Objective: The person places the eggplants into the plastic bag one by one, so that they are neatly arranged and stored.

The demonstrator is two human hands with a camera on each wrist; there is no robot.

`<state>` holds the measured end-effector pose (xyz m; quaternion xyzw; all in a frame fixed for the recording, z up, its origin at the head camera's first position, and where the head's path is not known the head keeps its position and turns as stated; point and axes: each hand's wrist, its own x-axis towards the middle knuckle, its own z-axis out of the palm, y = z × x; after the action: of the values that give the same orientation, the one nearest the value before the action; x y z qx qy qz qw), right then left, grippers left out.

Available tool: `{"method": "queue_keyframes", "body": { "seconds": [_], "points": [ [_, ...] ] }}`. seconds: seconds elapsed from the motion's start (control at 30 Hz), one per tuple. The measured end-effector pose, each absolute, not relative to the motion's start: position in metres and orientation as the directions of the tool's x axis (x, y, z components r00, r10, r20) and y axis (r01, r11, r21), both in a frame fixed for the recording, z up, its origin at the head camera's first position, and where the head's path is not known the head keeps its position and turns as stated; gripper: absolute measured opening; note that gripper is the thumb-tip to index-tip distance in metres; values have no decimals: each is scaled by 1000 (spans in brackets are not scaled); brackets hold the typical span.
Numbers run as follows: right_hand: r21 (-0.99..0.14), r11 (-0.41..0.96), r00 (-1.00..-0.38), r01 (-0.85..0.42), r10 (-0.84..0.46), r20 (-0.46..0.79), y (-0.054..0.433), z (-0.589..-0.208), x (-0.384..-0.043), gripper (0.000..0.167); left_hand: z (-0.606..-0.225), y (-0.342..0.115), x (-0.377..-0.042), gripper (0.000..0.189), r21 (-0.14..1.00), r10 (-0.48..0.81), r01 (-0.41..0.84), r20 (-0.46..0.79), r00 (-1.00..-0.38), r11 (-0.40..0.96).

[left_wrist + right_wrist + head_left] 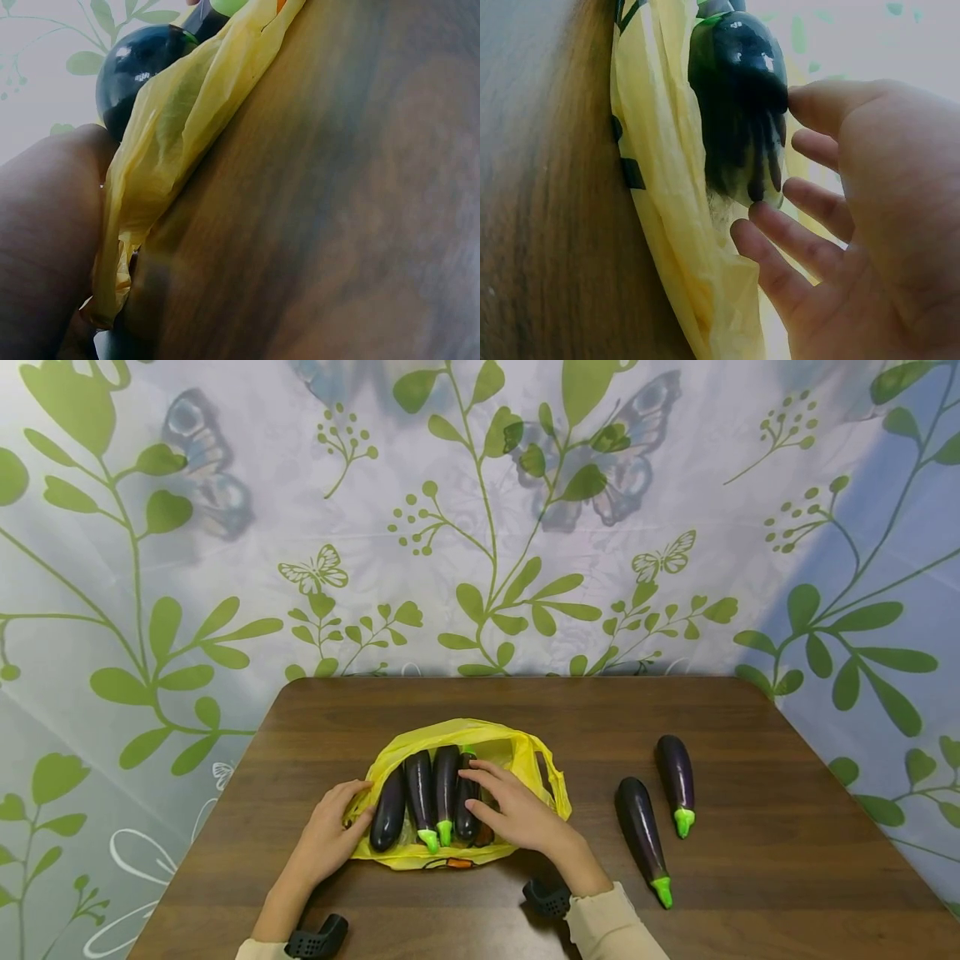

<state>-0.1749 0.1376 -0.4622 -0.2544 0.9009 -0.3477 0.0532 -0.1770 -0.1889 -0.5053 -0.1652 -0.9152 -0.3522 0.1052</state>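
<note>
Several dark eggplants (418, 785) lie side by side in the mouth of a yellow plastic bag (401, 745), two with bright green stem ends toward me. At the bag's left edge, my left hand (330, 827) holds the plastic between thumb and fingers, beside the leftmost eggplant (388, 814). My right hand (521, 810) reaches over the bag's right side with fingers spread, thumb and fingertips at the rightmost eggplant (467, 789). From the right wrist, that eggplant (739, 82) shows its glossy rounded end, with the thumb tip against its side.
Two more eggplants lie on the brown wooden table (570, 710) to the right, a nearer one (641, 831) and a farther one (677, 777). A bag handle loop (557, 781) stands up at the right. Behind the table hangs a leaf-patterned cloth (480, 527).
</note>
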Motion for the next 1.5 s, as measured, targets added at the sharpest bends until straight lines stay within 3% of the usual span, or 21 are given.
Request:
{"method": "queue_keyframes", "body": {
  "seconds": [1.5],
  "points": [
    [-655,626,-842,-424,-539,30,127,-463,-172,53,-503,-190,-177,39,648,212,329,255,-943,686]
  ]
}}
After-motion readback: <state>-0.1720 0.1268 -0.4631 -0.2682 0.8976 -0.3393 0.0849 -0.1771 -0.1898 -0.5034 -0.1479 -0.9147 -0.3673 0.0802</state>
